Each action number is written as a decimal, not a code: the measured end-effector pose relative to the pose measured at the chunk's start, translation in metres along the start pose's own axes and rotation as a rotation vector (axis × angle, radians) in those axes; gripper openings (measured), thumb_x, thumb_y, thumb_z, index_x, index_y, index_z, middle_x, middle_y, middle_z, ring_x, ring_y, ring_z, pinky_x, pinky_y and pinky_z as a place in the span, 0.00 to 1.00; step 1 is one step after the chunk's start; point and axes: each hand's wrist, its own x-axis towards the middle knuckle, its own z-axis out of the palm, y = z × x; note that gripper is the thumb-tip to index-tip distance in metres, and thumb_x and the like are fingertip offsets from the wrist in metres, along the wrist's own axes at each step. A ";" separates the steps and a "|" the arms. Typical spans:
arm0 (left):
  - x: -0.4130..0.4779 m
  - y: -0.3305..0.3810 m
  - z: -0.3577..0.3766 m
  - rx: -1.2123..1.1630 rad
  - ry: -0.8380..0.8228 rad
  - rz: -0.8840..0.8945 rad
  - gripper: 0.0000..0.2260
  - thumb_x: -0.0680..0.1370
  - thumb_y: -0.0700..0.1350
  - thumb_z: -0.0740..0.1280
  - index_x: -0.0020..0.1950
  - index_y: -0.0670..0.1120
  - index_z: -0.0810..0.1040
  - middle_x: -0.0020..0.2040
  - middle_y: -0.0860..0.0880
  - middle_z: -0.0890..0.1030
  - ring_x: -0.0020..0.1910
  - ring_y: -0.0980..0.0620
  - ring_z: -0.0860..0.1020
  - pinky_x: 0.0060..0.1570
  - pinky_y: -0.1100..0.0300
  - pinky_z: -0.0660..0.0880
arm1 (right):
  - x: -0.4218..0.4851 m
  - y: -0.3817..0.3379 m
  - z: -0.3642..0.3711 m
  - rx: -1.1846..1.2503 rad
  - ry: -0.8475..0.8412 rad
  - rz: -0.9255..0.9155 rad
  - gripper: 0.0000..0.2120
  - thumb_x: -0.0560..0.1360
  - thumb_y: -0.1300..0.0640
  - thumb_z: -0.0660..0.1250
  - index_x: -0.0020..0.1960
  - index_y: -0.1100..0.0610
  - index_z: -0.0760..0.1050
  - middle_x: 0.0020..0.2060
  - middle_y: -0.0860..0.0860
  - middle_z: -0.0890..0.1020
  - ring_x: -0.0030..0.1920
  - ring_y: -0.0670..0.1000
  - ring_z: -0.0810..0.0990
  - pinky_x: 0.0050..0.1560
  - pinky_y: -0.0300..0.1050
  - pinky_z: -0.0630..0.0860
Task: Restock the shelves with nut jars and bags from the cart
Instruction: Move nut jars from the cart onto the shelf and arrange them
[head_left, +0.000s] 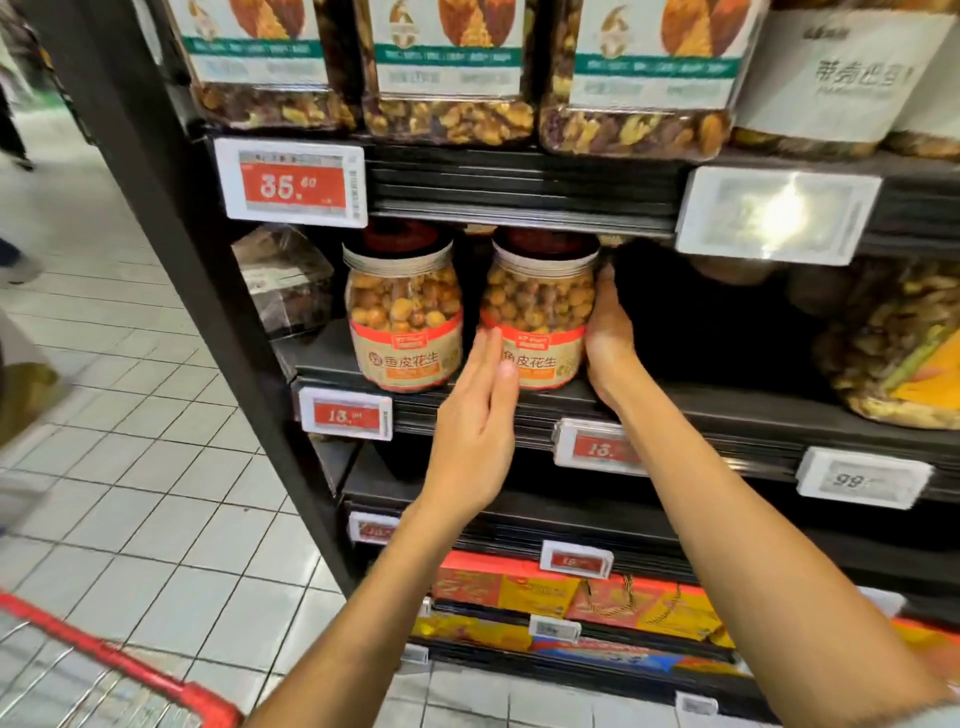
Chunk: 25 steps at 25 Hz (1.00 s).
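On the middle shelf (727, 410) two clear peanut jars with red lids stand side by side. The left hand (475, 415) lays straight fingers on the lower left of the right jar (537, 306). The right hand (608, 338) lies flat along that jar's right side, fingers pointing up. The left jar (402, 312) stands just beside it, untouched. A red cart rim (130, 670) shows near left.
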 end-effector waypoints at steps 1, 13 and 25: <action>-0.001 -0.001 -0.004 -0.011 0.015 0.004 0.20 0.82 0.51 0.53 0.73 0.48 0.64 0.70 0.60 0.63 0.69 0.67 0.61 0.63 0.81 0.55 | -0.005 -0.003 -0.002 -0.052 0.031 -0.018 0.27 0.81 0.42 0.47 0.65 0.58 0.72 0.55 0.49 0.77 0.55 0.49 0.76 0.50 0.37 0.72; 0.017 -0.026 -0.079 -0.233 0.428 -0.137 0.24 0.79 0.55 0.51 0.69 0.46 0.71 0.65 0.51 0.76 0.65 0.58 0.73 0.66 0.60 0.68 | -0.094 0.024 0.072 -0.200 -0.242 -0.379 0.15 0.82 0.51 0.49 0.55 0.56 0.72 0.50 0.50 0.76 0.56 0.49 0.73 0.56 0.41 0.66; 0.008 -0.022 -0.121 -0.036 0.390 -0.187 0.23 0.82 0.58 0.48 0.72 0.50 0.67 0.70 0.54 0.70 0.69 0.61 0.66 0.69 0.63 0.61 | -0.101 0.028 0.077 -0.032 -0.318 -0.293 0.21 0.81 0.46 0.49 0.63 0.55 0.74 0.57 0.44 0.80 0.58 0.41 0.77 0.62 0.36 0.72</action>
